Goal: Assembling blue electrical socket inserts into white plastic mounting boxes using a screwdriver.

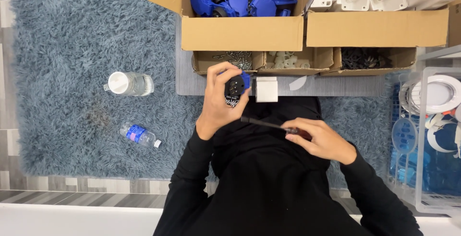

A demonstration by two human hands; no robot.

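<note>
My left hand grips a blue and black socket part in front of my chest, its black face turned up. My right hand holds a screwdriver by its red and black handle. The dark shaft points left, and its tip ends just below the socket part. A white square housing lies on the grey mat right beside the left hand.
A cardboard box of blue socket parts and another box of white housings stand ahead. Small trays hold screws, white pieces and black pieces. Two water bottles lie on the shaggy rug. A clear bin stands at right.
</note>
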